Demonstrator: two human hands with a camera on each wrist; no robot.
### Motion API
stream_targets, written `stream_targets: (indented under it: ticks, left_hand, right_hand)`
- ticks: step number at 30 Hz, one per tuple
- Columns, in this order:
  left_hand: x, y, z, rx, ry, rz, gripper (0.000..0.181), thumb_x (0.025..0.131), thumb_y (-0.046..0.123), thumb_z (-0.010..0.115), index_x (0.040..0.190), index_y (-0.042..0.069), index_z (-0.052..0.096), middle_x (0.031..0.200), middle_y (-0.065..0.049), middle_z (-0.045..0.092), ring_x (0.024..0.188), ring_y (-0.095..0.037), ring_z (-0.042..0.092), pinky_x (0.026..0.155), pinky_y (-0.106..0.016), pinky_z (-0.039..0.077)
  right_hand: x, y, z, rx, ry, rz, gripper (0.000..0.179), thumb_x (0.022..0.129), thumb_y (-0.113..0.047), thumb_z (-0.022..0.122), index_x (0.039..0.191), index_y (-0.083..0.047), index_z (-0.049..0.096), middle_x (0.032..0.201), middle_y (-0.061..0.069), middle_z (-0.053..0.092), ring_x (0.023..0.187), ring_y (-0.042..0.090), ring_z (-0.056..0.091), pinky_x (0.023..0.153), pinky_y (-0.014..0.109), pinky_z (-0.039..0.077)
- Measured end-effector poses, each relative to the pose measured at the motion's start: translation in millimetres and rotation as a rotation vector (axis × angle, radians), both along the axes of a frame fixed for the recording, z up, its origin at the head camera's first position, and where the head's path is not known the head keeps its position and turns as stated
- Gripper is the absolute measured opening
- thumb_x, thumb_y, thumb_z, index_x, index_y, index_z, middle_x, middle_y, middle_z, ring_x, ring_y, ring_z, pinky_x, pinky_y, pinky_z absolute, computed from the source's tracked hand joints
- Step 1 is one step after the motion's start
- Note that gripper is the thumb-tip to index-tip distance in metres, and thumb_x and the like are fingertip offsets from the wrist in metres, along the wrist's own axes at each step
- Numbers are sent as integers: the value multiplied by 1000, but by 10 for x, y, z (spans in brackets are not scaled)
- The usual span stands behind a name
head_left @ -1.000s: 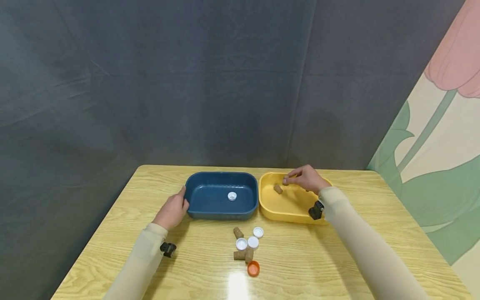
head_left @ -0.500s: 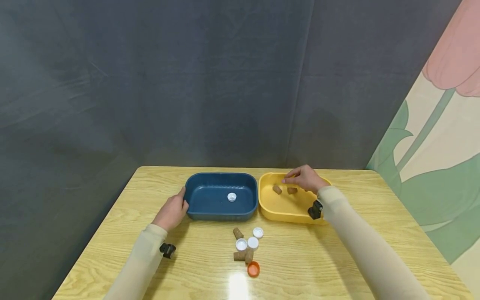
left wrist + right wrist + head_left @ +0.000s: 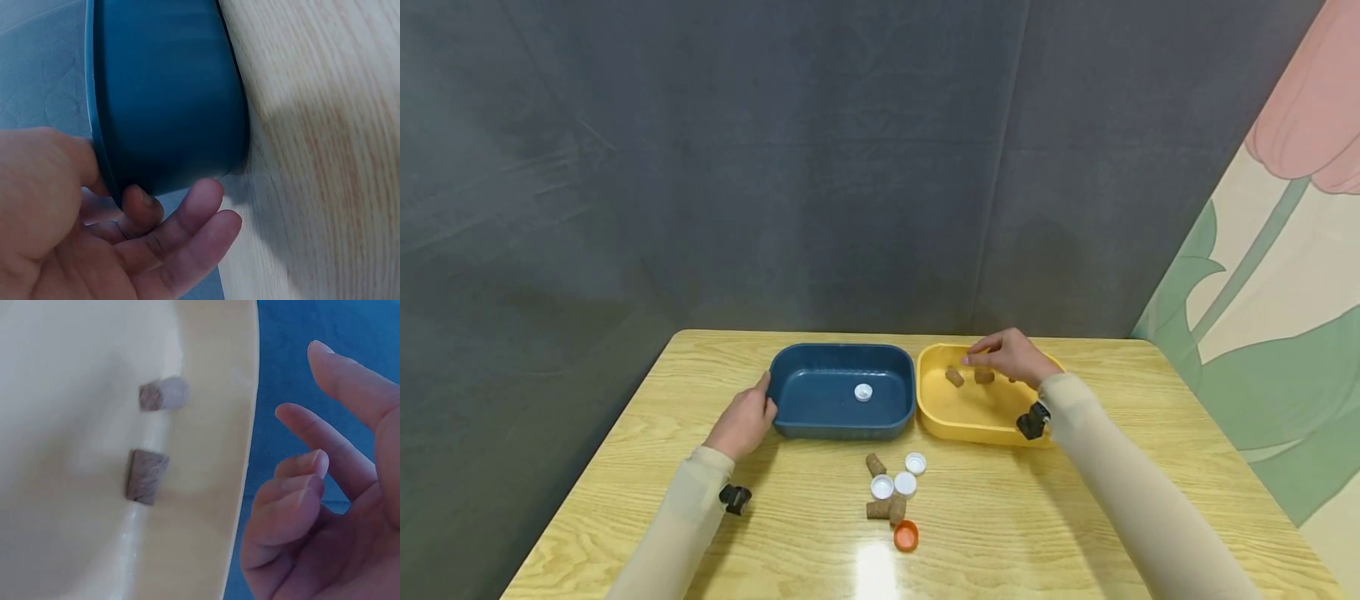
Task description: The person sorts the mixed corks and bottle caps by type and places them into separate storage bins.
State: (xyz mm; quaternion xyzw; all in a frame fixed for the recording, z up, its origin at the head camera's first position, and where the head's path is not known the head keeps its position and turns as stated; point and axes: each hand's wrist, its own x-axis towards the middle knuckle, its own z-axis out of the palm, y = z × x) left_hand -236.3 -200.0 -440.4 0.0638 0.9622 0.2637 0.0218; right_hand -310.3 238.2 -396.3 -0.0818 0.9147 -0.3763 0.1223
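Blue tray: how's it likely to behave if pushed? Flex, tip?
The blue tray probably won't flex much: its wall looks even where the left hand grips the rim. Tipping seems unlikely, since it's wide and low. The white cap inside may slide, lying loose on a smooth-looking floor.

A dark grey cloth hangs behind a light wood-grain table, spreading down its left side, with creases at left and a long seam right of centre. At right, a cream wall bears a painted pink flower on a slanting green stem above broad green leaves. A white glare shines off the table's near edge.
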Motion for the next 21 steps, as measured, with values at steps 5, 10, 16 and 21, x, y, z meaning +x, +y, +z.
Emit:
stream_targets:
  ticks: [5,10,16,21]
  left_hand:
    - [-3,-5,-10,6,5,-9,59,102,8,40,154,-12,20,55,-2,42,47,-12,34,49,-28,34]
    - [-12,-16,-8,9,23,-19,58,102,8,41,153,-13,22,55,-2,41,47,-12,34,49,-28,34]
    - [-5,-18,-4,9,29,-23,58,101,7,41,152,-15,23,55,-1,40,47,-12,33,50,-28,33]
    - [4,-14,-19,10,24,-16,59,101,7,41,152,-15,22,55,0,39,47,-12,33,50,-28,33]
  right_hand:
    - [143,-42,66,-65,10,27,48,88,-41,75,125,-10,72,93,11,64,68,19,45,53,29,35]
    - [327,-126,114,-129,27,81,48,86,-40,78,123,-11,72,73,7,52,54,16,40,47,26,31]
    - [527,-248,92,-153,27,155,50,83,-40,80,122,-10,73,76,3,49,50,13,33,47,25,29]
    - [692,-363,23,-179,29,250,48,83,-35,81,122,-9,73,71,1,44,61,14,39,52,25,30]
